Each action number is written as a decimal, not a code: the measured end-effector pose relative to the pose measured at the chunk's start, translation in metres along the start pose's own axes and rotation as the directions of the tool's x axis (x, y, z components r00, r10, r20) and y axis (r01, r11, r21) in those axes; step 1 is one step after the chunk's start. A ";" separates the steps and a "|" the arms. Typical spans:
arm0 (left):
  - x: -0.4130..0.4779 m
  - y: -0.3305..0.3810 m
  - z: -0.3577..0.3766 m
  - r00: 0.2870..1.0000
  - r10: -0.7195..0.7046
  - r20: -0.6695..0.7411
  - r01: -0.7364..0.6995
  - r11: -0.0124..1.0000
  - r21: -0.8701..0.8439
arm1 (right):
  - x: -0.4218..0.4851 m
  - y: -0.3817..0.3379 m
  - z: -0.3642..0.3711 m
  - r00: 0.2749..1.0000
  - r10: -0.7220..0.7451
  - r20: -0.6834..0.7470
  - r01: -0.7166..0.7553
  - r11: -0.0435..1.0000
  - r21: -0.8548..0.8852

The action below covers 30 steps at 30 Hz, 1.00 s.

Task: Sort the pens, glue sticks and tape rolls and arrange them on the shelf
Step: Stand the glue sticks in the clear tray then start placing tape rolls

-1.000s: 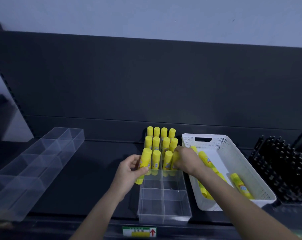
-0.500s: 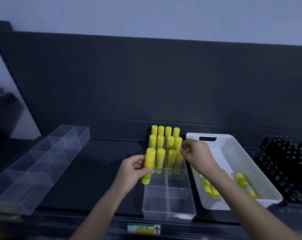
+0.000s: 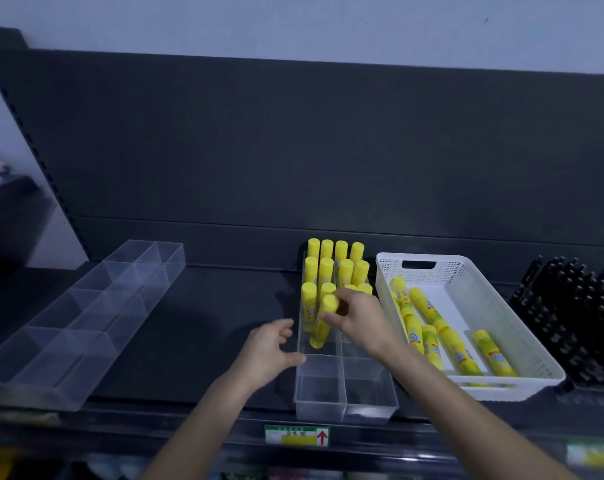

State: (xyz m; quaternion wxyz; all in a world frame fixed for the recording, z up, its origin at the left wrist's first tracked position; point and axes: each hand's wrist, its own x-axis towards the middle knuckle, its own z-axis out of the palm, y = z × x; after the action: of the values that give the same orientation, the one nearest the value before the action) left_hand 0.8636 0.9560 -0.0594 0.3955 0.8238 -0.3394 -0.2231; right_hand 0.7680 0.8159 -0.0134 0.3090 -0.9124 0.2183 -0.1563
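Note:
A clear divided tray (image 3: pixel 342 400) stands on the dark shelf with several yellow glue sticks (image 3: pixel 335 268) upright in its rear compartments. My right hand (image 3: pixel 359 320) grips one yellow glue stick (image 3: pixel 323 322) by its upper part, tilted, its base down in a middle-left compartment. My left hand (image 3: pixel 269 351) is open beside the tray's left wall, thumb touching the rim. To the right, a white perforated basket (image 3: pixel 522 337) holds several more glue sticks (image 3: pixel 428 310) lying flat.
A long clear divided organiser (image 3: pixel 82 320) lies diagonally on the shelf at the left. A black rack of dark pens (image 3: pixel 570 317) stands at the far right. A price label (image 3: pixel 297 435) marks the shelf's front edge (image 3: pixel 189 420).
The glue stick that my left hand held has passed to my right hand, which came over from the tray's right side. My left hand let go and dropped back to the tray's left wall.

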 end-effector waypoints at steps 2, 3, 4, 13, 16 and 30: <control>0.000 0.000 0.002 0.999 0.032 0.014 -0.032 0.999 0.008 | 0.001 0.003 0.012 0.999 0.008 0.034 -0.007 0.999 -0.032; 0.002 0.000 0.003 0.998 0.056 0.008 -0.056 0.998 0.016 | 0.001 0.003 0.017 0.999 0.004 0.047 -0.002 0.999 -0.042; 0.003 0.001 0.003 0.997 0.075 0.005 -0.075 0.997 0.026 | 0.002 0.004 0.021 0.998 0.001 0.059 0.002 0.999 -0.048; 0.005 0.001 0.003 0.994 0.114 -0.006 -0.114 0.994 -0.002 | 0.005 -0.001 0.032 0.996 0.031 0.083 -0.023 0.996 -0.092; 0.003 0.003 0.000 0.993 0.117 0.020 -0.118 0.993 0.029 | 0.002 -0.001 0.031 0.996 0.047 0.070 -0.041 0.996 -0.079; -0.007 0.108 0.054 0.916 0.364 -0.169 -0.345 0.929 0.134 | -0.055 0.106 -0.105 0.937 0.300 -0.176 -0.307 0.951 -0.014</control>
State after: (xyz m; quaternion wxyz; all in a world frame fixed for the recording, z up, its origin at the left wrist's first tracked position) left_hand 0.7834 0.8851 -0.0041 0.4178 0.7850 -0.4546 -0.0504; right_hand 0.6443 0.7155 -0.0092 0.2907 -0.8569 0.3855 -0.1804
